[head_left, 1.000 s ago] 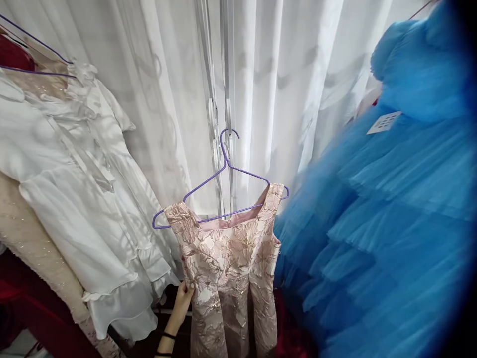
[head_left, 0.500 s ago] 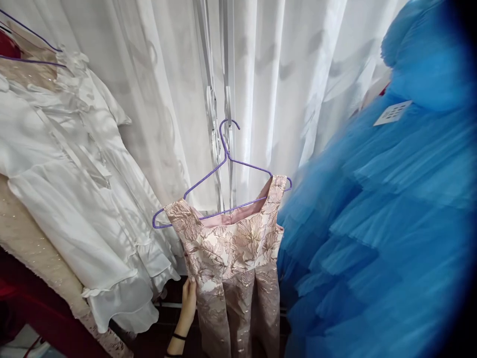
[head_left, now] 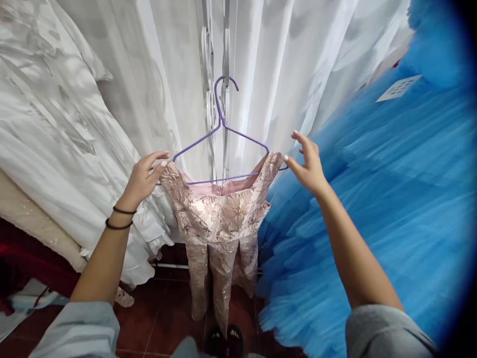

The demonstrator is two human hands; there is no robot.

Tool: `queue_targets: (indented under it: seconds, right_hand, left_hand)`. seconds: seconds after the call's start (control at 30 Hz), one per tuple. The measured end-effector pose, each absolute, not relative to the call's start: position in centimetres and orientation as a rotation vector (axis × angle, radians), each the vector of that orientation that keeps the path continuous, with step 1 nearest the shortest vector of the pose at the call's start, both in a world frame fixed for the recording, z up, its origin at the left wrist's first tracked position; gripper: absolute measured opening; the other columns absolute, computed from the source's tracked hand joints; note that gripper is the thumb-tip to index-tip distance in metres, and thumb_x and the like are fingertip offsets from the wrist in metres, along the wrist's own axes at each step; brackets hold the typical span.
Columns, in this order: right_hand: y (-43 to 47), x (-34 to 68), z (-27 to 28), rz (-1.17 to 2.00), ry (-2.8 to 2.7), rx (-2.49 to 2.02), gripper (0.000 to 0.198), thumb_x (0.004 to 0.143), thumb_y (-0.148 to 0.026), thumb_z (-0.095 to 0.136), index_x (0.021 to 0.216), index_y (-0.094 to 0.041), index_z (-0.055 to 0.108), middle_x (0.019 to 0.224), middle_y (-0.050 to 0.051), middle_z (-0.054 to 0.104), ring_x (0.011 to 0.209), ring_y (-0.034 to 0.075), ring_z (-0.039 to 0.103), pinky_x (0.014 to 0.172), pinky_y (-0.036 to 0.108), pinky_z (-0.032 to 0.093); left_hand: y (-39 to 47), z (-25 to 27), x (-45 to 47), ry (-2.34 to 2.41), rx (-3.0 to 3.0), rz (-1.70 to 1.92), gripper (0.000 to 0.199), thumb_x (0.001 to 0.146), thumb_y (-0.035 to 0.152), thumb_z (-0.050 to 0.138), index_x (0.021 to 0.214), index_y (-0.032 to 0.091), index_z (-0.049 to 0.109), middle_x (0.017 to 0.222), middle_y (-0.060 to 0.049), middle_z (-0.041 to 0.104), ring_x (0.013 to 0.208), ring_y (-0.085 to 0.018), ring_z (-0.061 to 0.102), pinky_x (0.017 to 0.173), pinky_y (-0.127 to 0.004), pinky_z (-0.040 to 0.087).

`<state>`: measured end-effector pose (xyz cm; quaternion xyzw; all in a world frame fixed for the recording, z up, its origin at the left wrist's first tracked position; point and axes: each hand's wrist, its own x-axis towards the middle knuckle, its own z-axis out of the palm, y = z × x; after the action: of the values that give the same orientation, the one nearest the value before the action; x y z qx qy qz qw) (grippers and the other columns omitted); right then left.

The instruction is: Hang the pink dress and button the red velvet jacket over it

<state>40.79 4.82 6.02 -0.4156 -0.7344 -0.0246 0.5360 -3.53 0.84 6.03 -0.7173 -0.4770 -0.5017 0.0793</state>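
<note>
A pink and gold floral brocade dress (head_left: 223,219) hangs by its wide shoulder straps on a purple wire hanger (head_left: 219,117). The hanger's hook is on a pale metal strip (head_left: 226,54) in front of the white curtain. At the left strap is my left hand (head_left: 143,179), thumb and index tips close to the strap's outer edge, slightly apart. On the other side, my right hand (head_left: 309,164) has its fingers spread, the thumb tip by the right strap and the hanger's end. Neither hand visibly grips the fabric.
White dresses (head_left: 48,124) hang at left beside a cream sparkly garment (head_left: 37,223). A large blue tulle dress (head_left: 372,199) with a white tag (head_left: 399,88) fills the right. White curtain (head_left: 149,64) lies behind; dark red floor tiles (head_left: 156,318) and my shoes (head_left: 223,340) show below.
My left hand has gone from the dress's waist side up to its left strap. My right hand has come into view at the right strap. The view has tilted down, showing the hem and floor.
</note>
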Motion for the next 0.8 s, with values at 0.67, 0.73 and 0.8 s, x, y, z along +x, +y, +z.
queue_targets:
  seconds: [0.67, 0.73, 0.8]
  right_hand:
    - [6.9, 40.7, 0.1, 0.882, -1.729, -1.045, 0.065, 0.067, -0.084, 0.062, 0.064, -0.020, 0.058, 0.057, 0.003, 0.058, 0.052, 0.014, 0.054, 0.054, 0.029, 0.052]
    - [5.7, 39.5, -3.8, 0.879, -1.668, -1.075, 0.059, 0.073, -0.080, 0.059, 0.072, -0.021, 0.058, 0.062, 0.002, 0.060, 0.055, 0.013, 0.053, 0.057, 0.028, 0.052]
    - [3.4, 37.8, -8.2, 0.817, -1.682, -1.085, 0.054, 0.079, -0.076, 0.055, 0.081, -0.023, 0.059, 0.068, 0.003, 0.063, 0.058, 0.013, 0.053, 0.058, 0.027, 0.051]
  left_hand:
    - [-1.5, -8.0, -5.9, -2.146, -1.804, -2.448, 0.034, 0.084, 0.044, 0.061, 0.091, 0.011, 0.056, 0.070, -0.005, 0.061, 0.067, -0.019, 0.062, 0.073, -0.042, 0.057]
    - [-2.1, -11.8, -3.2, -2.165, -1.904, -2.529, 0.040, 0.077, 0.043, 0.067, 0.102, 0.013, 0.058, 0.084, -0.009, 0.068, 0.074, -0.021, 0.065, 0.074, -0.040, 0.057]
    - [-3.4, -15.4, 0.1, -2.199, -2.098, -2.507, 0.040, 0.071, 0.038, 0.072, 0.103, 0.015, 0.062, 0.095, -0.011, 0.070, 0.086, -0.024, 0.067, 0.080, -0.040, 0.056]
